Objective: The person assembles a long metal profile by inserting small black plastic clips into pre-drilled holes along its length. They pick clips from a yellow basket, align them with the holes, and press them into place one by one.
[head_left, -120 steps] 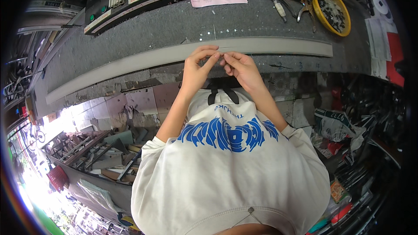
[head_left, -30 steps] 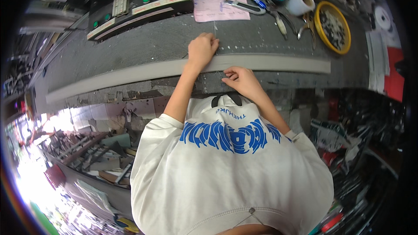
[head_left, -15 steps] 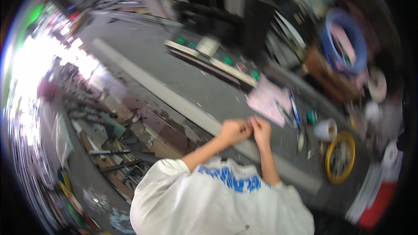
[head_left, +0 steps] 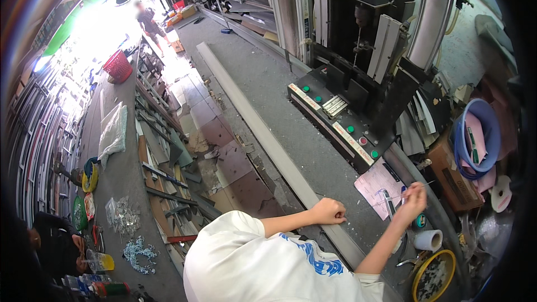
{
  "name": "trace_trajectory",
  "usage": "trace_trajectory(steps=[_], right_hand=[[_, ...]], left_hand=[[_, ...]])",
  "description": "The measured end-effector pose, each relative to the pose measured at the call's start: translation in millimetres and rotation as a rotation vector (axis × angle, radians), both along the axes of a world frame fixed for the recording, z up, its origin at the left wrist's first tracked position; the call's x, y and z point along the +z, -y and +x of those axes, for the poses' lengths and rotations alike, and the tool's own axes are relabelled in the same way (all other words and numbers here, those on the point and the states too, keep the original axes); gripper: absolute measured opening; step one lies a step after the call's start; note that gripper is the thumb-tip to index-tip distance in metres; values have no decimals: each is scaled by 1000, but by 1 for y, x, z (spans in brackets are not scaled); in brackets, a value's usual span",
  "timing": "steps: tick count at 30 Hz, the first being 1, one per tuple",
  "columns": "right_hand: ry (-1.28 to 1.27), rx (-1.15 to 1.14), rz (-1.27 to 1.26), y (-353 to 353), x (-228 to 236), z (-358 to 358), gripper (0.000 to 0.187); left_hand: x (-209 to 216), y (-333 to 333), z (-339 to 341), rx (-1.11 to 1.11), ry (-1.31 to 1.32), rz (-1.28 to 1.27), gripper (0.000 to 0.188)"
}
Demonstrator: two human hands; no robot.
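My left hand (head_left: 328, 211) is curled into a fist on the long grey profile (head_left: 257, 126). Whatever its fingers may hold is hidden. Off to the right, my right hand (head_left: 414, 197) is closed in a pinch around a thin rod-like thing (head_left: 429, 183), whose slim ends stick out on both sides. Below that hand lies a pink sheet of paper (head_left: 373, 185), with a metal hand tool (head_left: 387, 202) across its lower part. Something blue shows just behind the fingers, partly covered.
A black control box (head_left: 330, 126) with green buttons stands at a machine. At right are a white roll (head_left: 428, 240), a yellow-rimmed bowl (head_left: 433, 277) and a blue bucket (head_left: 478, 134). Offcuts (head_left: 173, 151) fill the left side. A person (head_left: 150, 22) stands far off; another person's arm (head_left: 56, 240) shows lower left.
My hands were together over the grey profile; now they are apart. The right one has moved right, above the pink paper, and holds a thin rod-like thing. The whole view has shifted.
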State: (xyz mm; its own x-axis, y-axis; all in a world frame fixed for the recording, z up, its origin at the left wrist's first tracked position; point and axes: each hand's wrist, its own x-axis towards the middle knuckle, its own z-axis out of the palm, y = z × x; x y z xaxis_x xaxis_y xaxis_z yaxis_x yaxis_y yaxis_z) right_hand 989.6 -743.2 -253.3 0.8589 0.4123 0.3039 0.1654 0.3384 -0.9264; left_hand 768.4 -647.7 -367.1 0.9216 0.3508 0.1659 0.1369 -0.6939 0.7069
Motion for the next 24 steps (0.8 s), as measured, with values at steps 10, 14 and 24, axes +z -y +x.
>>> trace_trajectory(steps=[10, 14, 24], right_hand=[[29, -624, 177, 178, 20, 88, 39], [145, -891, -211, 293, -37, 121, 42], [166, -1044, -1526, 456, -151, 176, 43]], left_hand=[[12, -34, 6, 259, 109, -962, 36], [38, -76, -6, 419, 198, -1025, 34], [146, -127, -45, 617, 638, -1002, 28]])
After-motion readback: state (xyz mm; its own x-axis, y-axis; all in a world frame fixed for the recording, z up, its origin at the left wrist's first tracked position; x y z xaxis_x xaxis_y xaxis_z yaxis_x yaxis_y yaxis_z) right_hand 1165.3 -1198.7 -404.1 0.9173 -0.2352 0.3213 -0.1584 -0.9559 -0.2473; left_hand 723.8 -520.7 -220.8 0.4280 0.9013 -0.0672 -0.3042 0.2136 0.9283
